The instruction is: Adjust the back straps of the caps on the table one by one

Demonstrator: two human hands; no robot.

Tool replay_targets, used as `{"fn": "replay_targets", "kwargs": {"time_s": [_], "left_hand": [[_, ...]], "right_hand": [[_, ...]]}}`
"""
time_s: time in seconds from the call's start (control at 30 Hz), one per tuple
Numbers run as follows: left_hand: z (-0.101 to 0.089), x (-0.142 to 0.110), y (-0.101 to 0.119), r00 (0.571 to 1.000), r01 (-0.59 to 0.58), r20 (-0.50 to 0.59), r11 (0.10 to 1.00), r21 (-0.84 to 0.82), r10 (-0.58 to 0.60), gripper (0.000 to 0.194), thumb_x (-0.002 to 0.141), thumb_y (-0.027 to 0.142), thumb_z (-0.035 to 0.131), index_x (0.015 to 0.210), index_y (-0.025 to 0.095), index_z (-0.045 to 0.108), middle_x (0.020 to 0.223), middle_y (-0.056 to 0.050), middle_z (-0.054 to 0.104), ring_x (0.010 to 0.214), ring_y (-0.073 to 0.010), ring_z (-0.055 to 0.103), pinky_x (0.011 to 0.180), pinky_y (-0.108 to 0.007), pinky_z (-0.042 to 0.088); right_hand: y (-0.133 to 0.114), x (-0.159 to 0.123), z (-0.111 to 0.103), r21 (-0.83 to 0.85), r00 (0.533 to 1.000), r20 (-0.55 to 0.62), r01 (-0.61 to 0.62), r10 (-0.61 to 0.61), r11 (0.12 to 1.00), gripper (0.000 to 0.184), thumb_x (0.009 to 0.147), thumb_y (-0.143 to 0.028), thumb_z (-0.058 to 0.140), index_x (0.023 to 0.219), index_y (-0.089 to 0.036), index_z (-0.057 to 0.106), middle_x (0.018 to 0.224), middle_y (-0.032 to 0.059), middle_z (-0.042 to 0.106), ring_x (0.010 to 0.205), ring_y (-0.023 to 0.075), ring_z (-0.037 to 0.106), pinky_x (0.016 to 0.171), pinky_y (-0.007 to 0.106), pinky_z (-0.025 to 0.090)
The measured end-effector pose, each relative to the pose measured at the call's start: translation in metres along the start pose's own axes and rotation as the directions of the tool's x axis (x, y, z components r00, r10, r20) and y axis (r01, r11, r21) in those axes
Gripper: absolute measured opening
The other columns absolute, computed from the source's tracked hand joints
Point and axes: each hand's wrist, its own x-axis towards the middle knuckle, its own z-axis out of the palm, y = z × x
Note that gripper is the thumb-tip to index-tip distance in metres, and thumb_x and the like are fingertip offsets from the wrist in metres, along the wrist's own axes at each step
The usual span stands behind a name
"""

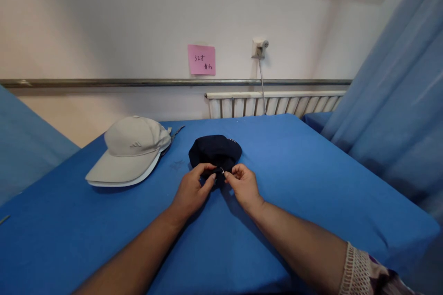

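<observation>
Pinching a dark strap (218, 170) at the near edge of the navy cap (211, 145), we work with both hands close together. Our left hand (192, 189) grips the strap between thumb and forefinger, while our right hand (245, 189) grasps it beside a small shiny loop (222, 171); whether those right fingertips also hold the loop is too small for us to tell. The navy cap rests on the blue cover (221, 253), and we can read no lettering on it.

To the left of the navy cap we see a pale cap (124, 136), its brim pointing away from the navy cap and a whiter brim (117, 184) showing underneath. The pale cap bears a small slanted three-bar logo (135, 144) like the Adidas mark. On the wall beyond the navy cap hangs a pink note (201, 60) with handwriting: we make out "32" and a character on the first line, but cannot read the second with certainty. Beyond and to the right of the navy cap are a socket (259, 49) with a plugged-in cord (262, 80) and a white radiator (277, 103).
</observation>
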Motion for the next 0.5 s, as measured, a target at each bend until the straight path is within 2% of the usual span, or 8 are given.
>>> {"fn": "replay_targets", "kwargs": {"time_s": [0.17, 0.37, 0.5], "left_hand": [[0.0009, 0.0015, -0.0018, 0.999, -0.049, -0.018, 0.999, -0.017, 0.048, 0.020, 0.090, 0.032, 0.052, 0.094, 0.020, 0.068, 0.094, -0.004, 0.073, 0.088, -0.0197, 0.068, 0.080, -0.034, 0.053], [0.0019, 0.0013, -0.0031, 0.996, -0.082, -0.035, 0.996, 0.019, 0.083, 0.019, 0.090, 0.031, 0.053, 0.094, 0.020, 0.068, 0.094, -0.004, 0.073, 0.087, -0.0187, 0.068, 0.080, -0.033, 0.053], [0.0025, 0.0011, -0.0030, 0.996, -0.092, -0.010, 0.995, 0.040, 0.092, 0.019, 0.092, 0.030, 0.052, 0.095, 0.020, 0.068, 0.095, -0.005, 0.073, 0.088, -0.0191, 0.068, 0.080, -0.034, 0.053]], "right_hand": [[0.0009, -0.0011, 0.0006, -0.028, 1.000, -0.005, 0.006, -0.006, 1.000, 0.024, 0.065, -0.035, 0.070, 0.068, -0.021, 0.051, 0.056, -0.0050, 0.055, 0.052, 0.0116, 0.053, 0.051, 0.024, 0.040], [0.0040, -0.0039, 0.0005, -0.050, 1.000, 0.026, 0.013, -0.012, 0.999, 0.023, 0.068, -0.035, 0.069, 0.068, -0.020, 0.052, 0.055, -0.0046, 0.056, 0.050, 0.0110, 0.051, 0.049, 0.023, 0.037], [0.0046, -0.0035, 0.0009, -0.042, 1.000, 0.027, 0.004, -0.003, 0.999, 0.022, 0.067, -0.034, 0.070, 0.069, -0.020, 0.052, 0.056, -0.0037, 0.058, 0.052, 0.0114, 0.053, 0.051, 0.024, 0.039]]}}
